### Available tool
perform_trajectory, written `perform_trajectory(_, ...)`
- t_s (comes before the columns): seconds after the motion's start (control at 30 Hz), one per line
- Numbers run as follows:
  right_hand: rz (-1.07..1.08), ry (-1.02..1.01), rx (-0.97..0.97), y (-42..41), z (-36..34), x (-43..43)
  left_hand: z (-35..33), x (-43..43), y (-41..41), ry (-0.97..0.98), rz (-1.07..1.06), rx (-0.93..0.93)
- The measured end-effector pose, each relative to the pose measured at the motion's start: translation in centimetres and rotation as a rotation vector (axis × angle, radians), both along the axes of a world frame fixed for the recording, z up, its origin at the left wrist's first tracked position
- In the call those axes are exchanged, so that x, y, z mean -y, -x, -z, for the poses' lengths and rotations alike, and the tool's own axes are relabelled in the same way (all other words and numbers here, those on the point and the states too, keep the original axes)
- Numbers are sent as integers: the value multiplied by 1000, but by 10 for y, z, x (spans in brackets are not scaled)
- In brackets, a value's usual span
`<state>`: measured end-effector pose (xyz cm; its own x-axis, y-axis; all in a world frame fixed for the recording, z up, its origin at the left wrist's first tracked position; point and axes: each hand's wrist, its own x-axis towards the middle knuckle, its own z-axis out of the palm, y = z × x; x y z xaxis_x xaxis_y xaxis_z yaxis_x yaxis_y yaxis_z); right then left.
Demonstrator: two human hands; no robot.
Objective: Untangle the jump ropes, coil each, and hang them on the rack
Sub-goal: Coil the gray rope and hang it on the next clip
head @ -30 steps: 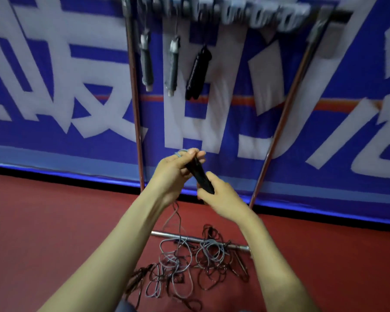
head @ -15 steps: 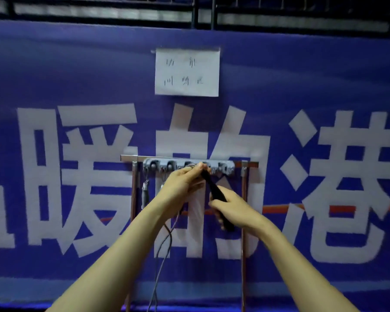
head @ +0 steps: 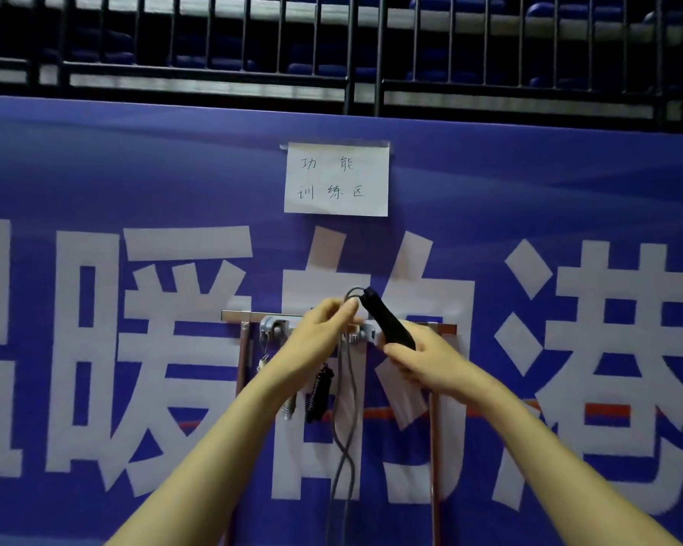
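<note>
My right hand [head: 422, 358] grips a black jump-rope handle [head: 387, 319], tilted with its top end up and to the left. My left hand [head: 324, 331] pinches the grey rope [head: 346, 427] where it loops out of the handle's top, right in front of the rack's grey hook strip [head: 271, 327]. Below my hands the rope hangs down in two strands that cross. Two coiled ropes hang from the rack, a black one [head: 320, 392] and a pale one [head: 288, 407], both partly hidden by my left forearm. The tangled pile on the floor is out of view.
The rack's copper-coloured posts [head: 434, 466] stand against a blue banner with large white characters. A white paper sign [head: 336, 179] is taped above the rack. A dark metal railing [head: 348, 53] runs along the top.
My head has tilted up from the floor to the rack top. Both hands have lifted the handle and rope from below the rack to the height of the hooks.
</note>
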<state>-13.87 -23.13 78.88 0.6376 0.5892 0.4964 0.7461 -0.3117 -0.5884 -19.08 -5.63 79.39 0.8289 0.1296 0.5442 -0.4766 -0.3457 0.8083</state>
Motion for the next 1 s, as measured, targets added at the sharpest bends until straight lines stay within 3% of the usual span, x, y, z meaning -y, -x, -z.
perform_trajectory(0.13, 351, 167, 368, -8, -6, 1, -2, 1, 7, 379, 303, -35)
perform_trajectory(0.2, 401, 81, 379, -10, -5, -3, -5, 3, 6, 448, 339, -53)
perform_trajectory(0.47, 167, -263, 72, -23, 30, -27, -31, 2, -2, 109, 93, -58)
perform_trajectory(0.53, 105, -386, -51, -19, 41, -37, -36, 7, -5, 116, 84, -73)
perform_trajectory(0.63, -45, -616, -319, -8, 52, -54, -42, 12, -9, 299, 219, -145)
perform_trajectory(0.7, -176, -731, -499, -5, 61, -61, -40, 10, -13, 225, 221, -172)
perform_trajectory(0.8, -326, -770, -637, -12, 74, -64, -38, 2, -16, 81, 134, -160)
perform_trajectory(1.0, -388, -665, -577, -18, 87, -60, -36, -7, -15, 7, 8, -97)
